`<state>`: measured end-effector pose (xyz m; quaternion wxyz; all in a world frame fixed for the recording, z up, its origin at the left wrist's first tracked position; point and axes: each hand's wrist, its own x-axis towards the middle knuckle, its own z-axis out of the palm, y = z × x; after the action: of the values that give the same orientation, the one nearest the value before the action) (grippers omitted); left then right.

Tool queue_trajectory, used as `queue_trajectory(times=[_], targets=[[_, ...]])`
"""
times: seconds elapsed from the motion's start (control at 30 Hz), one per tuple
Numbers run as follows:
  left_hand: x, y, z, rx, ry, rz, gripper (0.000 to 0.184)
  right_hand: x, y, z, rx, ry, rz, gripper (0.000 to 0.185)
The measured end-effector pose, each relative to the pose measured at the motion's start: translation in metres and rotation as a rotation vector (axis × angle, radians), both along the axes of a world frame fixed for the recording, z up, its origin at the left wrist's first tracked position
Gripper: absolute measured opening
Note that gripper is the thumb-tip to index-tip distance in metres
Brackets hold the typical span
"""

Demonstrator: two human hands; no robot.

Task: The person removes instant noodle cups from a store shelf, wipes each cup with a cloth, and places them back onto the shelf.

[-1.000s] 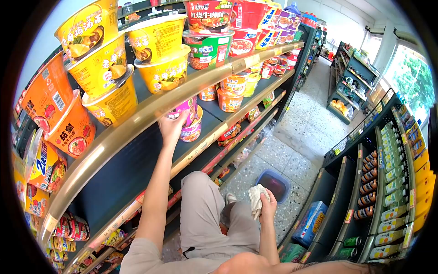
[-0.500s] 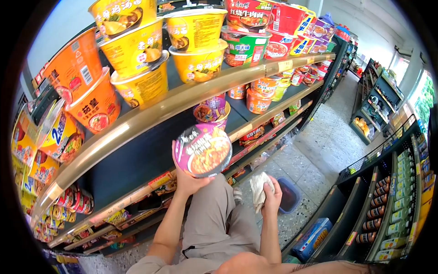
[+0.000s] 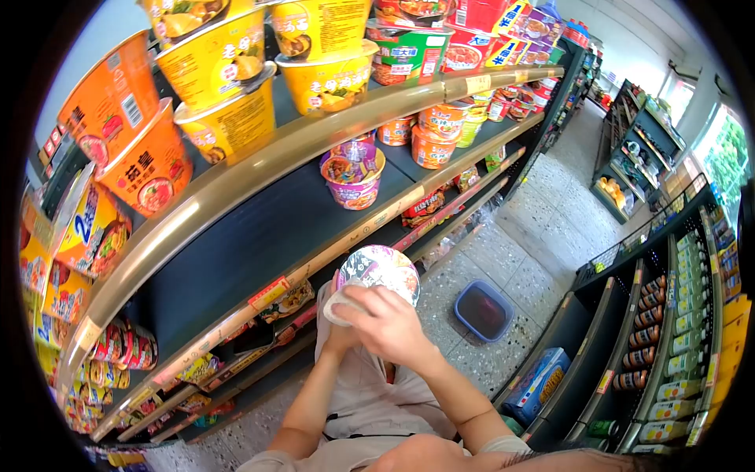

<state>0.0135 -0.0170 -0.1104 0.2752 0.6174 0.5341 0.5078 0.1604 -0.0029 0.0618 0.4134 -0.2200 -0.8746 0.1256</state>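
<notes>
A purple-and-white instant noodle cup [image 3: 391, 267] is held low above my lap, its printed lid turned up. My left hand [image 3: 341, 340] grips it from below and the left side, with the fingers mostly hidden. Pressed over the near left part of the lid, my right hand [image 3: 393, 329] holds a bunched pale cloth [image 3: 338, 307]. Much of the cup is hidden behind this hand. Ahead, a similar purple noodle cup [image 3: 354, 189] stands on the dark middle shelf [image 3: 236, 252], with another behind it.
Stacked yellow noodle tubs [image 3: 322, 82] and orange tubs [image 3: 149, 169] line the upper shelf behind a curved rail [image 3: 259, 153]. A blue basin [image 3: 489, 338] of dark liquid sits on the speckled floor. Shelves of jars [image 3: 641, 338] stand at the right.
The noodle cup has come down and nearer to my body, in my left hand. My right hand has brought the cloth from the right side onto the lid.
</notes>
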Motion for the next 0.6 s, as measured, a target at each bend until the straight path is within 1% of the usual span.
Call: queue_trajectory(times=[0.07,0.17,0.23,0.27,0.3,0.33,0.37,0.4,0.5,0.57,0.6], targets=[[0.002,0.011,-0.005,0.034,-0.046,0.054,0.069,-0.009,0.007,-0.01,0.068,-0.137,-0.05,0.045],[-0.004,0.023,-0.017,0.059,0.004,0.024,0.083,-0.014,0.023,-0.017,0.098,-0.148,-0.046,0.036],[-0.007,0.026,-0.025,0.073,0.03,0.006,0.093,-0.016,0.036,-0.019,0.061,-0.184,-0.054,0.035],[-0.01,0.026,-0.028,0.035,0.047,-0.04,0.101,-0.018,0.044,-0.019,0.046,-0.2,-0.057,0.034],[-0.006,0.028,-0.013,0.042,-0.009,-0.007,0.105,-0.019,0.051,-0.02,0.059,-0.178,-0.082,0.036],[0.004,0.032,0.017,0.051,-0.067,0.028,0.109,-0.019,0.06,-0.02,0.076,-0.157,-0.107,0.037],[0.009,0.034,0.034,0.057,-0.123,0.065,0.113,-0.021,0.067,-0.021,0.09,-0.134,-0.13,0.039],[0.012,0.031,0.031,0.127,-0.109,0.153,0.12,-0.02,0.073,-0.021,0.079,-0.136,-0.171,0.039],[0.014,0.037,0.024,0.215,-0.131,0.146,0.119,-0.007,0.095,-0.029,0.118,-0.183,-0.323,0.038],[0.011,0.037,0.027,0.199,0.02,0.187,0.126,0.009,0.109,-0.037,0.116,-0.151,-0.453,0.035],[0.008,0.037,0.031,0.224,0.066,0.171,0.123,0.021,0.115,-0.04,0.104,-0.173,-0.553,0.035]])
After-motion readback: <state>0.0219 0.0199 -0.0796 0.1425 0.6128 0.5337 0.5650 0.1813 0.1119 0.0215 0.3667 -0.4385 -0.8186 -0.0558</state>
